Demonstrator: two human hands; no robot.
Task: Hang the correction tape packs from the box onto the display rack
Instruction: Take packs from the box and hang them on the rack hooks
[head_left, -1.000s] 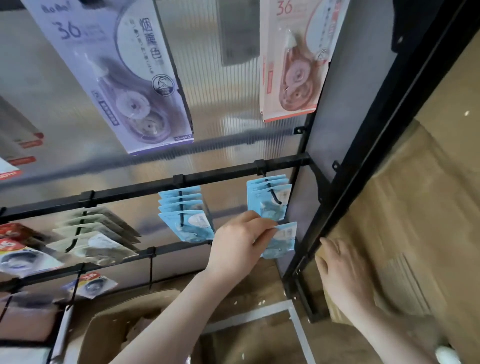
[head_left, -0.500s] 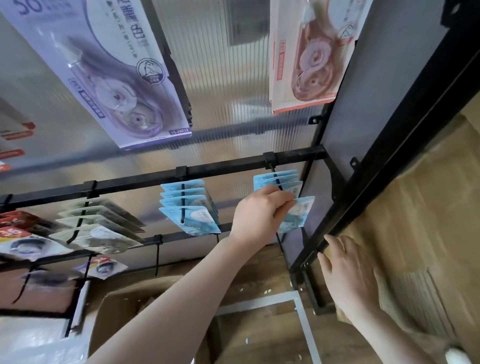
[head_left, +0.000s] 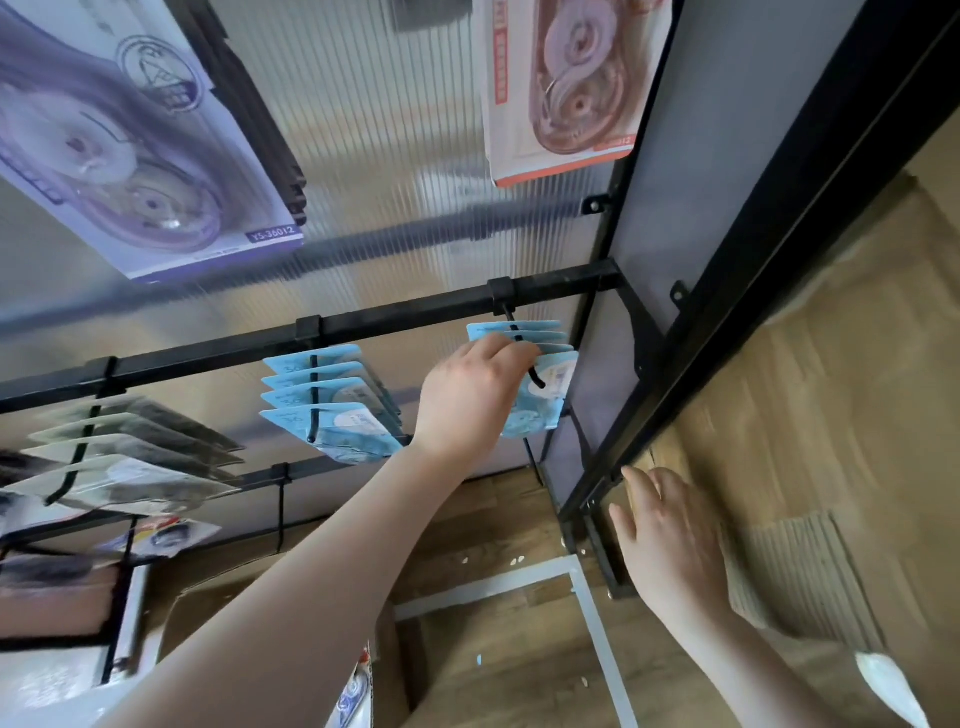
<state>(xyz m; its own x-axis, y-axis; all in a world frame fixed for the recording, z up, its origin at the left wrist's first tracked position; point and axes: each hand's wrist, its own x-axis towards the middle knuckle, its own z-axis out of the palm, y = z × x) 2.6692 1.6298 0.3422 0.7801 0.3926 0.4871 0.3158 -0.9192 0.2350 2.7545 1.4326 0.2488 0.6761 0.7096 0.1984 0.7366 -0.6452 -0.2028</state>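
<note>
My left hand (head_left: 470, 397) holds a light blue correction tape pack (head_left: 545, 400) at the tip of the rightmost black hook (head_left: 524, 353), which hangs from the rack's black crossbar (head_left: 405, 322). Several blue packs (head_left: 519, 332) hang on that hook behind it. A second hook to the left carries another row of blue packs (head_left: 327, 405). My right hand (head_left: 670, 535) lies flat with relaxed fingers against the rack's black side frame (head_left: 691, 374) and the cardboard beside it. The cardboard box (head_left: 369, 675) shows only partly, below my left forearm.
Larger purple (head_left: 135, 156) and pink (head_left: 561, 88) correction tape packs hang above on the ribbed translucent panel. Grey-green packs (head_left: 130, 452) fill a hook at the left. A lower bar (head_left: 270, 478) holds more packs. Flattened cardboard (head_left: 831, 441) leans at the right over a wooden floor.
My left hand has lifted the blue pack up from below the hook to the hook's tip. The view tilted upward. My right hand stays on the frame.
</note>
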